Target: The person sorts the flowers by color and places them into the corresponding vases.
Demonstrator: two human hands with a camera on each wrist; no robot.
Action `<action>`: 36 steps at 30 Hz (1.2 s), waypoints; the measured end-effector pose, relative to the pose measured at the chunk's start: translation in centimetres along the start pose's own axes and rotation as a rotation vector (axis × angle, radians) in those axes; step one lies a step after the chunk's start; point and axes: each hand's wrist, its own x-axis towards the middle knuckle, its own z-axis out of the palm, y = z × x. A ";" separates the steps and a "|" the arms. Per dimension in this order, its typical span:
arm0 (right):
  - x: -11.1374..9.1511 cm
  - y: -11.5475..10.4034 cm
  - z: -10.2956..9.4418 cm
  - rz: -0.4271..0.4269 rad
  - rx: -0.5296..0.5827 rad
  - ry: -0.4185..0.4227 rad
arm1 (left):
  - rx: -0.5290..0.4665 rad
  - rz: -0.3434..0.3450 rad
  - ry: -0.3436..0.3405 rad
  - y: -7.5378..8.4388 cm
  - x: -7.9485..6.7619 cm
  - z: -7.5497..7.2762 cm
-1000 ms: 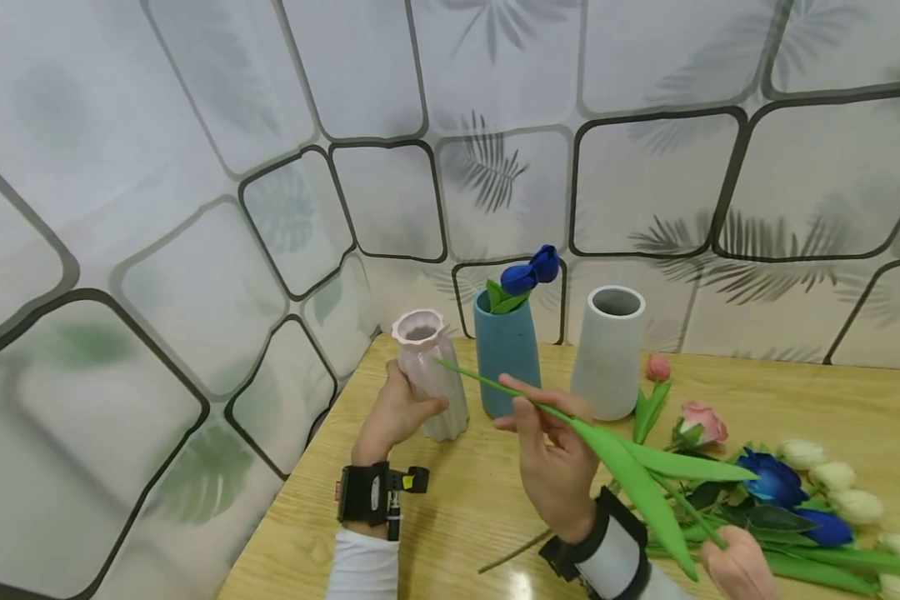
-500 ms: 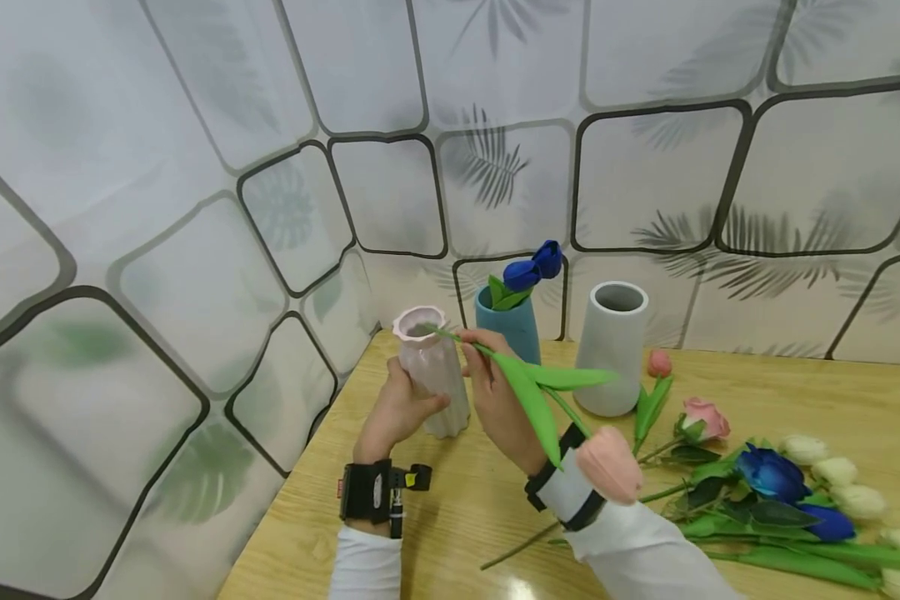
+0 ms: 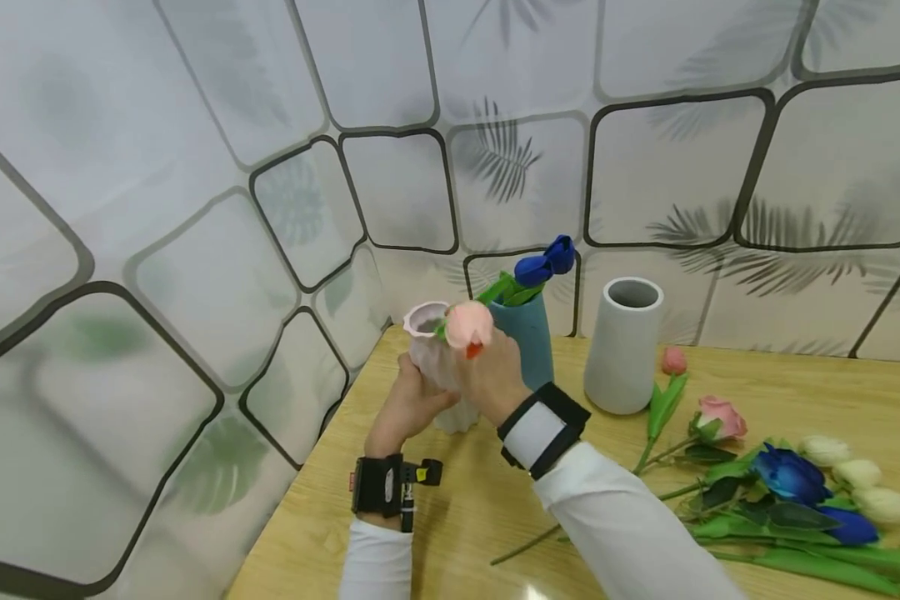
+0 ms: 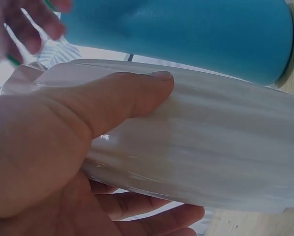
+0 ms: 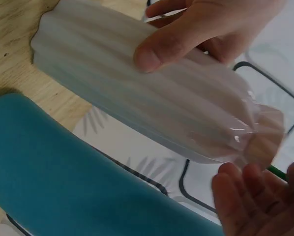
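My left hand (image 3: 407, 404) grips the pale pink fluted vase (image 3: 437, 360) round its body, thumb across the front in the left wrist view. The vase stands upright on the table, its scalloped mouth facing up. Beside that mouth, my right hand (image 3: 495, 377) holds a pale pink tulip (image 3: 468, 325) by its stem. The bloom overlaps the hand in the head view and hides part of the vase rim. A short piece of green stem (image 5: 277, 172) shows between the rim and the right fingers in the right wrist view.
A blue vase (image 3: 534, 343) with blue tulips (image 3: 543, 262) stands just right of the pink one. Farther right is a white vase (image 3: 624, 354). Loose flowers lie at the right, among them a pink rose (image 3: 720, 418), a blue rose (image 3: 791, 473) and several white tulips (image 3: 858, 473).
My right hand has moved left with the tulip to the pink vase's mouth, and the bloom has swung up from the lower right. The left hand keeps its grip on the vase.
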 end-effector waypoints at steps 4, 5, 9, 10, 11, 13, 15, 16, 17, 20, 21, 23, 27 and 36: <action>0.0 0.3 0.9 0.039 -0.168 -0.151 | 0.018 0.011 -0.008 0.1 0.1 0.0; -0.2 0.4 1.2 0.060 -0.156 -0.188 | 0.025 0.007 -0.007 0.2 0.0 -0.1; -1.7 0.8 1.9 0.153 -0.074 -0.333 | 0.062 -0.012 0.010 0.2 0.1 -0.1; -2.2 0.9 2.0 0.169 -0.074 -0.366 | 0.063 -0.020 0.014 0.2 0.2 -0.1; -2.7 1.1 2.1 0.179 -0.067 -0.389 | 0.065 -0.024 0.016 0.2 0.2 0.0; -3.7 1.3 2.2 0.190 -0.050 -0.411 | 0.057 -0.040 0.013 0.2 0.2 0.0; -4.8 1.5 2.1 0.178 -0.034 -0.414 | 0.047 -0.048 0.006 0.2 0.2 0.0; -5.4 1.6 2.1 0.166 -0.022 -0.408 | 0.044 -0.054 0.003 0.2 0.2 0.0; -5.8 1.6 2.0 0.150 -0.014 -0.404 | 0.047 -0.058 0.005 0.2 0.1 -0.1; -7.2 2.0 1.6 0.110 -0.004 -0.392 | 0.049 -0.069 0.011 0.4 0.0 0.1; -7.6 2.1 1.4 0.104 0.001 -0.393 | 0.049 -0.069 0.015 0.5 -0.1 0.1; -8.0 2.2 1.1 0.096 0.014 -0.402 | 0.051 -0.067 0.024 0.5 -0.1 0.0; -9.0 2.7 0.2 0.119 0.015 -0.414 | 0.051 -0.066 0.024 0.5 -0.2 0.1; -12.0 5.9 -2.0 0.234 -0.076 -0.373 | 0.281 -0.159 0.002 1.9 -0.6 0.2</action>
